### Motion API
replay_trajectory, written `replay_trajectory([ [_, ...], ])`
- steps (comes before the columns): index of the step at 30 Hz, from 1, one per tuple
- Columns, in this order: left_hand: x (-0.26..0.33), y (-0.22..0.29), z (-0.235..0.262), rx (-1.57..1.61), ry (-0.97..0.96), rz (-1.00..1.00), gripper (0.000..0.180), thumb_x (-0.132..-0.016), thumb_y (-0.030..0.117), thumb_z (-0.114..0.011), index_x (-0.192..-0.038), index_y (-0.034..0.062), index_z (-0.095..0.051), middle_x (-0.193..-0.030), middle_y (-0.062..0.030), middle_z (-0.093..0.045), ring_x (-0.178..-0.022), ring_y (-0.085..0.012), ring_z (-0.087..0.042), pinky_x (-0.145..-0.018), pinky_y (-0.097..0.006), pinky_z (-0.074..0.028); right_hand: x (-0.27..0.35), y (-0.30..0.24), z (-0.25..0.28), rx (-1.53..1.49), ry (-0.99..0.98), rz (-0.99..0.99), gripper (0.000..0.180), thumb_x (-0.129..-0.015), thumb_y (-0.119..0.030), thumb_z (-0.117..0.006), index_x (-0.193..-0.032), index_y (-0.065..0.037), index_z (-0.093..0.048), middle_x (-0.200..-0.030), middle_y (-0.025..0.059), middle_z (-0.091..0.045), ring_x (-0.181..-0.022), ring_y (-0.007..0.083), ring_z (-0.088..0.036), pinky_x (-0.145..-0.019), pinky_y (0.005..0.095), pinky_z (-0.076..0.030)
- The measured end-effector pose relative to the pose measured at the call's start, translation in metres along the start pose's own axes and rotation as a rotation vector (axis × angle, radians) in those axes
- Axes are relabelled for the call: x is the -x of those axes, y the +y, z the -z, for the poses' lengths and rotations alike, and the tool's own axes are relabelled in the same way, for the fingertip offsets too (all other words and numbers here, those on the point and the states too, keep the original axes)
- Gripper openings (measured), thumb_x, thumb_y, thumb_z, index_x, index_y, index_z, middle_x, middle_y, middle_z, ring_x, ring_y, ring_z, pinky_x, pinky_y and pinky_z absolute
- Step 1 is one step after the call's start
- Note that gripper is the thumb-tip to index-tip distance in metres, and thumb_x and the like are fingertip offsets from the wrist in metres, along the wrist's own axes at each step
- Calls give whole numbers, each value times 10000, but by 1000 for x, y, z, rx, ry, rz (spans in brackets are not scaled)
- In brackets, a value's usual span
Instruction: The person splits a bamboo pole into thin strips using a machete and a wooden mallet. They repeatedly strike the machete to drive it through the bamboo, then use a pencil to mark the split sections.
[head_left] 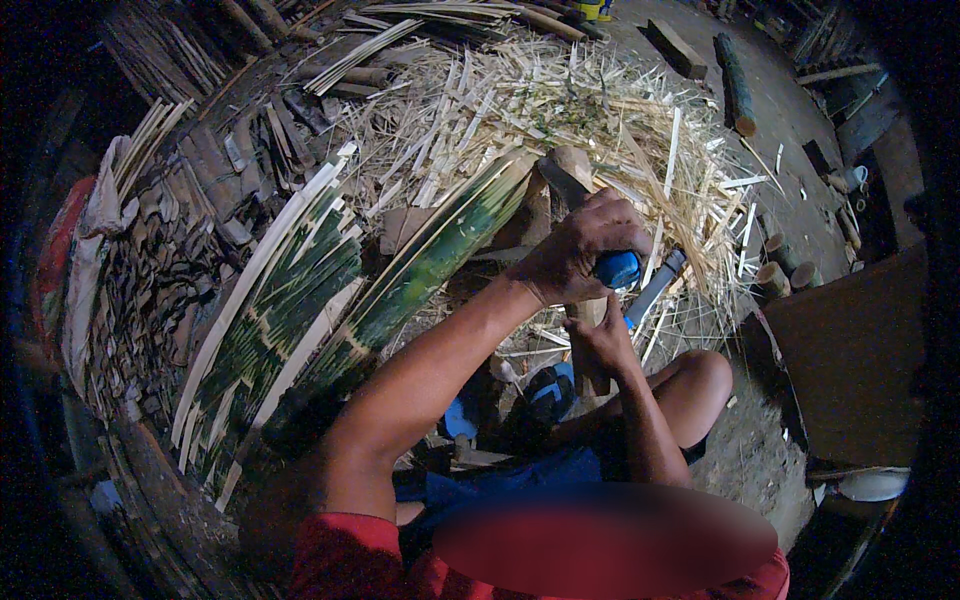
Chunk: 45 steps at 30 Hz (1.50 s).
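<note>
My left hand [592,245] is closed around a blue handle [617,268]. A dark, flat blade [563,184] runs out from its far side, so this looks like a knife. Just nearer to me, my right hand [604,342] is closed at the blue end of a long grey tool [657,285], whose exact kind I cannot make out. Beneath both hands lies a narrow wooden piece [590,368], partly covered by them. Left of my hands, split green bamboo [425,265] lies slanting, its far end by a wooden block [570,162].
More split bamboo strips [275,310] lie at the left. A large heap of pale shavings [560,100] spreads beyond my hands. Logs [737,90] and cut bamboo pieces [775,280] lie at the right, near a brown panel [855,350]. My bent knee [705,380] is beside my right forearm.
</note>
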<state>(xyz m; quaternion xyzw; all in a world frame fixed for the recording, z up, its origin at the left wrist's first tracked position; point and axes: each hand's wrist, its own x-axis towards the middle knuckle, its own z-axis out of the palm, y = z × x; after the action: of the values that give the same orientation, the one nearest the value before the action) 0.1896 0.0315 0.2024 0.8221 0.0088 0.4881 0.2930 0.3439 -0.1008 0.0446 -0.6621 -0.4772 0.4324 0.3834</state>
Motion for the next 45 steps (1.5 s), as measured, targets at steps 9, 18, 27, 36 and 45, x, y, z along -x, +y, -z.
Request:
replay_trajectory([
  [9,-1,7,8,16,39,2,306,-703,272,-687,-967,134,-617,-931,-81,-587,-932,-330,-558,-859,-448,-444,0,6,-2,68,70,73,734,-786,-212,-826,-1359,-50,-397,-1159,181,-628,-1015,276,-633,-866,417,-524],
  [18,4,7,7,-33,55,-32,293,-708,192,-691,-982,127,-613,-911,-81,-591,-908,-339,-572,-840,-441,-464,0,0,-4,51,70,83,806,-783,-194,-821,-1432,-42,-367,-1207,179,-636,-1060,275,-642,-883,404,-525],
  [27,4,-9,93,-53,432,246,122,-824,90,-663,-941,71,-632,-875,-48,-631,-798,-149,-611,-742,-317,-510,-72,-81,165,-63,394,-148,415,-917,-292,-651,-1202,-4,-559,-955,119,-668,-801,209,-634,-678,344,-527],
  [36,-48,-13,97,-86,363,388,100,-846,125,-637,-921,59,-635,-843,-51,-643,-768,-158,-618,-732,-315,-507,-175,-138,99,396,18,191,607,-846,-287,-739,-1317,-34,-452,-1117,130,-608,-977,231,-609,-839,364,-497],
  [45,38,34,136,-117,437,469,99,-840,100,-651,-928,56,-643,-831,-38,-654,-785,-133,-612,-732,-308,-504,-119,-124,46,-23,-45,94,723,-804,-174,-777,-1420,-17,-431,-1253,197,-647,-1066,299,-658,-900,422,-546],
])
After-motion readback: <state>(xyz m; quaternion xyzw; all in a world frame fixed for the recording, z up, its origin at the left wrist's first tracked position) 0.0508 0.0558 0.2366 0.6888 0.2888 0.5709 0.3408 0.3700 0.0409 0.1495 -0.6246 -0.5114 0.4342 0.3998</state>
